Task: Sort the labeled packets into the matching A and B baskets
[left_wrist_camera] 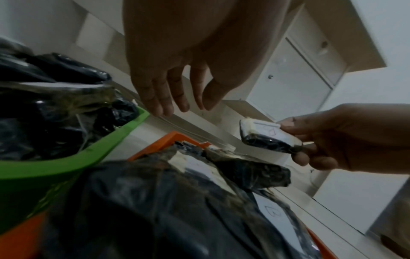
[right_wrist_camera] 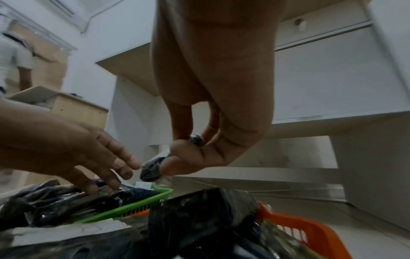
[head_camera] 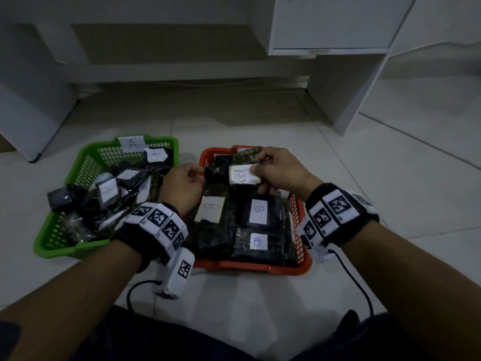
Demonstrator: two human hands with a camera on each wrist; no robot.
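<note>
Orange plastic is framing the basket I am working over, sitting on the tiled floor just beside the green basket, which is carrying a paper tag marked A on its far rim. My right hand is pinching a small dark packet with a white label reading B, thumb on top and fingers curled beneath; the left wrist view is showing the packet held clear in the air above the packets piled in the orange basket. From the right wrist camera I am seeing only a dark wrapped end of it sticking out between the fingers.

My left hand is hovering over the gap between the two baskets, near the orange basket's left rim, fingers relaxed and slightly spread, gripping nothing. In the left wrist view its fingers are hanging straight and apart.

Inside the orange basket I am counting three flat dark packets with visible B labels, lying side by side and filling the near part. The green basket is holding a loose heap of dark packets, several with white labels whose letters I cannot read. White cabinets are standing behind.
</note>
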